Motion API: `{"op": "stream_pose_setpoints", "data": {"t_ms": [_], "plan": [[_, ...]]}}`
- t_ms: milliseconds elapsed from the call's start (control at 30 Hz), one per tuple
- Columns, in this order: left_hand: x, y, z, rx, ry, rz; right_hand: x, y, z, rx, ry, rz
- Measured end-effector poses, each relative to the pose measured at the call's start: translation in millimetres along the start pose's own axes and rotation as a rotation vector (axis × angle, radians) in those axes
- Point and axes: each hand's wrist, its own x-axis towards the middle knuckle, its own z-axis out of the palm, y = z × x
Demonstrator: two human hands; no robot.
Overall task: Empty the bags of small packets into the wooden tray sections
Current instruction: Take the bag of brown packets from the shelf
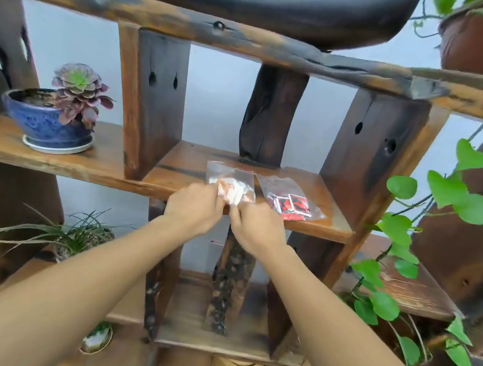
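Clear bag [230,186] w/ white and orange packets lies on the wood shelf [179,165], at its front edge. Left hand [193,209] and right hand [256,226] both pinch the bag's near end, fingers closed on it. Second bag [289,198] w/ red packets lies just beside, on the right.

A purple plant [77,93] is kept in a blue pot [44,122] on the wooden shelf [106,157]. Green leaves [460,193] are seen at the right.
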Motion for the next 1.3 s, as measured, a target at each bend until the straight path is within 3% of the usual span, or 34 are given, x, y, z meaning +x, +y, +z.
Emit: {"op": "stream_pose_setpoints", "data": {"t_ms": [67,133,300,433,533,733,867,1133,1300], "plan": [[27.3,0.9,-8.1,-0.049,0.126,-0.031,30.2,-4.7,-4.8,0.059,0.199,0.037],[49.4,-0.2,-7.0,-0.103,0.189,-0.091,55.8,-5.8,-5.9,0.135,0.265,0.137],[84.7,-15.5,22.8,-0.231,0.045,-0.194,79.1,-7.0,20.7,0.284,0.026,0.381],[86.6,-22.0,37.3,-0.232,-0.038,-0.198,71.7,-2.5,39.8,0.226,-0.002,0.334],[78.9,-17.5,40.4,-0.368,-0.032,-0.233,70.7,-2.4,43.0,0.281,0.031,0.279],[39.6,-10.2,37.8,-0.692,0.231,-0.133,48.3,-6.5,23.2,0.832,0.027,0.330],[7.1,3.0,28.4,-0.926,0.258,-0.202,17.8,-14.7,21.5,1.156,0.026,0.413],[-85.5,43.3,15.0,-0.965,0.078,-0.307,-80.7,-14.4,-4.5,1.158,0.108,0.481],[-144.9,67.7,17.6,-1.279,-0.207,-0.634,-153.8,0.0,-14.0,1.031,0.055,0.379]]}}
